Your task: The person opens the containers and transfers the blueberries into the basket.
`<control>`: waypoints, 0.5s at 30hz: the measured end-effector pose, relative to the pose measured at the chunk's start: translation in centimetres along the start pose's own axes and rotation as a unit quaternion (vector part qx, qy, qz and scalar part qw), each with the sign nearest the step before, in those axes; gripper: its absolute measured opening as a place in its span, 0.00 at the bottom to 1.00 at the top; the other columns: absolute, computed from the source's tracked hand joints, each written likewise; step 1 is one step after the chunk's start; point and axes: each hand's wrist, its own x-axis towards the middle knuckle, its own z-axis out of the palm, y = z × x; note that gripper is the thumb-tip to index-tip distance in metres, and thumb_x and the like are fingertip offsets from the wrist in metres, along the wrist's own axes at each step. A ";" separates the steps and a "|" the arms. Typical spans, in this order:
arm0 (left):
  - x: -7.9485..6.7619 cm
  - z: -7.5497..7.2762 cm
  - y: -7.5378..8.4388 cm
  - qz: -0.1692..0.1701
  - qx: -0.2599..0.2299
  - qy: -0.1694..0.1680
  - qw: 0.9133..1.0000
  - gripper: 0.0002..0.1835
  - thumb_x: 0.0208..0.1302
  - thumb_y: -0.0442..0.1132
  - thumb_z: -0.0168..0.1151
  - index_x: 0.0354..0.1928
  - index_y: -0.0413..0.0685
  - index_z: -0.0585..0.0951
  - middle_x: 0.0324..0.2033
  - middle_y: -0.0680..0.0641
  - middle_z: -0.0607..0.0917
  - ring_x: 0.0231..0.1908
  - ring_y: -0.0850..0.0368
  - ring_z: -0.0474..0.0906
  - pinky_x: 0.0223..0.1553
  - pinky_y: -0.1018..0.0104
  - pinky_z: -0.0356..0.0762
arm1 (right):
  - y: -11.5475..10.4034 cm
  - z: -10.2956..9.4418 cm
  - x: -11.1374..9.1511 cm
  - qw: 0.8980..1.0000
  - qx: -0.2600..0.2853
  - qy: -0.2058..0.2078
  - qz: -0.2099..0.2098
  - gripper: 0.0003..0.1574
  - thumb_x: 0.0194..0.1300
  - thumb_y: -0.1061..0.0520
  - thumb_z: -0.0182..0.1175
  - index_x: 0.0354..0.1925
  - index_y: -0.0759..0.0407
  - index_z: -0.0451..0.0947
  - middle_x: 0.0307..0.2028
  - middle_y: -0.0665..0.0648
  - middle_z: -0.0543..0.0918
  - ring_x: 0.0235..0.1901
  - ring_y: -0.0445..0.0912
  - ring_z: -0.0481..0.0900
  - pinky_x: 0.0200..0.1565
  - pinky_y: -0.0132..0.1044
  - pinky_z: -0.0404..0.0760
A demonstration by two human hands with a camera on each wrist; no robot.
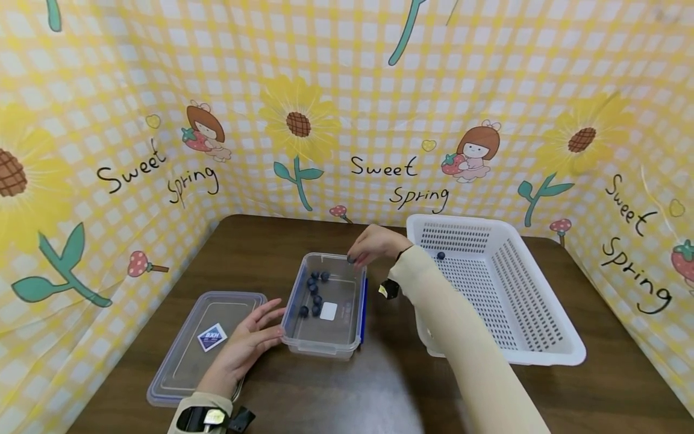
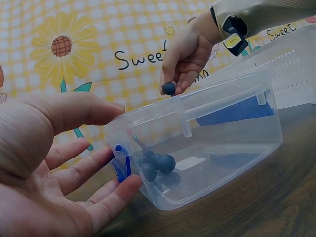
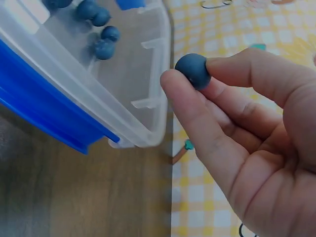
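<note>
As right hand (image 1: 379, 243) pinches blueberry (image 3: 193, 71), left hand (image 1: 250, 342) seemingly touching container (image 1: 318, 347)

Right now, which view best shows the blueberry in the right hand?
The right wrist view: the blueberry looks large in the right hand. The left wrist view shows it smaller; the head view, only a small dark patch.
</note>
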 end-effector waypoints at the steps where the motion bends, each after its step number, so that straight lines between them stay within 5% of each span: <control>1: 0.0 0.0 0.0 0.001 0.000 0.000 1.000 0.37 0.66 0.24 0.58 0.74 0.35 0.55 0.60 0.46 0.74 0.44 0.57 0.78 0.46 0.64 0.79 | 0.1 -0.3 -0.1 1.000 0.004 0.000 -0.001 0.14 0.68 0.66 0.60 0.47 0.77 0.81 0.40 0.68 0.86 0.33 0.49 0.86 0.45 0.42 0.84; 15: 0.2 0.0 -0.2 0.009 -0.006 -0.007 1.000 0.35 0.66 0.23 0.58 0.73 0.38 0.59 0.58 0.50 0.75 0.43 0.58 0.78 0.45 0.65 0.79 | 1.8 -6.3 -3.4 0.992 0.117 0.028 -0.031 0.20 0.73 0.71 0.50 0.58 0.85 0.68 0.46 0.72 0.82 0.36 0.46 0.86 0.51 0.44 0.81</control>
